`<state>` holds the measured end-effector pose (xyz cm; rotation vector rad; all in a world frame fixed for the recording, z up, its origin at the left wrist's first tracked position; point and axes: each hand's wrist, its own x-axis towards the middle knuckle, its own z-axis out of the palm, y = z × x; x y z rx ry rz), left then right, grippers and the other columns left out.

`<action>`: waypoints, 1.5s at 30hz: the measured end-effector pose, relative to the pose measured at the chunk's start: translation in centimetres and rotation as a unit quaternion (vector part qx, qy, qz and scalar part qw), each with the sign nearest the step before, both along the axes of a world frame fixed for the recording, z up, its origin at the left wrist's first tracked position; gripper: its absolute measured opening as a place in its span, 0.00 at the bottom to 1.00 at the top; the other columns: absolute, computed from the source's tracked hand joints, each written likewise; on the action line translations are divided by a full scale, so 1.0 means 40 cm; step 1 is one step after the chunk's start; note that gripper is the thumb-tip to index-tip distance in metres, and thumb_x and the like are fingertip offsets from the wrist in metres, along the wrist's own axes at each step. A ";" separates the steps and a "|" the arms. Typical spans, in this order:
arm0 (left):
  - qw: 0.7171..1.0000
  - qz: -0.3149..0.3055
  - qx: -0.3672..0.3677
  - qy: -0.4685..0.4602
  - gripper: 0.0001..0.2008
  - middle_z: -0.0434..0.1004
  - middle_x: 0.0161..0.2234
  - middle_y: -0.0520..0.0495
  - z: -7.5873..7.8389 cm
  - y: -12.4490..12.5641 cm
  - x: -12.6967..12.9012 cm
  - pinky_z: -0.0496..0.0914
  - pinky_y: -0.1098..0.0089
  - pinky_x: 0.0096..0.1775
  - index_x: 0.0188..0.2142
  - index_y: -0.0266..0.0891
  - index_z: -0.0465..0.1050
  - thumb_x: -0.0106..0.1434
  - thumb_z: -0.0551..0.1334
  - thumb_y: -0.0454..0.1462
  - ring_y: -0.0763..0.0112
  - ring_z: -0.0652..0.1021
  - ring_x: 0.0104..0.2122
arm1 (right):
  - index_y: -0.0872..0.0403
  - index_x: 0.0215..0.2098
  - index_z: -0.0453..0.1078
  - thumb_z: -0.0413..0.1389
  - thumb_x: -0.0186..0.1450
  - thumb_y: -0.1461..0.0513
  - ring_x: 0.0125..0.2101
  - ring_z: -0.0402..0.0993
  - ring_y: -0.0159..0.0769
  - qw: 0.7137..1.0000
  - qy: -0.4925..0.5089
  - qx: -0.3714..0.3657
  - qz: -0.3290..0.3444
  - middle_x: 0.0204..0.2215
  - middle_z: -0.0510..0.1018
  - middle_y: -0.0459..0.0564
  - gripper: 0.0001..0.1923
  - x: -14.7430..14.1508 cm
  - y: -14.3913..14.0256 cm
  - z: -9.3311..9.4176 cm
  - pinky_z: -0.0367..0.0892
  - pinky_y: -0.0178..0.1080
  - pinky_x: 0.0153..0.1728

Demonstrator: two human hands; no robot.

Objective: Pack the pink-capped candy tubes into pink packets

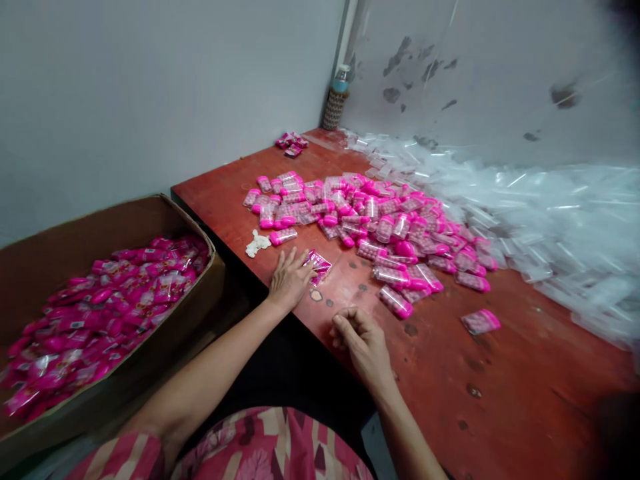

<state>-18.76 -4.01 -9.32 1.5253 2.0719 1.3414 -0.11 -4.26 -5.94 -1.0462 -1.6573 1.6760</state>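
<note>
One glossy pink wrapper [321, 266] lies on the red tabletop [540, 380], near the pink-capped clear tubes [395, 228], partly under your left hand [290, 277]; those fingers stretch out nearly straight, resting on it without gripping; your right hand [364, 339] curls loosely, thumb near forefinger, and whether it pinches anything cannot be told; the wrapper looks light, thin, slippery and easily creased; pinch its exposed right-hand edge gently.

Rose-pink patterned cloth top [280, 440], one: is covering the front of the body, showing cream upright bars, dark maroon triangles and a paler pink leaf-shaped motif [256, 465]. Left sleeve of matching pink-and-cream cloth [117, 460]: is ending around the elbow. Left forearm [215, 373], left hand [290, 279], right forearm [407, 427], right hand [364, 340]: all are showing bare.
</note>
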 end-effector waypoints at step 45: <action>0.608 0.114 0.029 -0.785 0.04 0.75 0.24 0.47 0.096 -0.084 0.166 0.74 0.69 0.31 0.27 0.33 0.69 0.53 0.63 0.33 0.68 0.78 0.28 | 0.57 0.47 0.64 0.48 0.59 0.49 0.36 0.71 0.44 0.868 -0.371 0.294 -0.150 0.38 0.74 0.58 0.25 0.150 0.116 0.011 0.64 0.44 0.36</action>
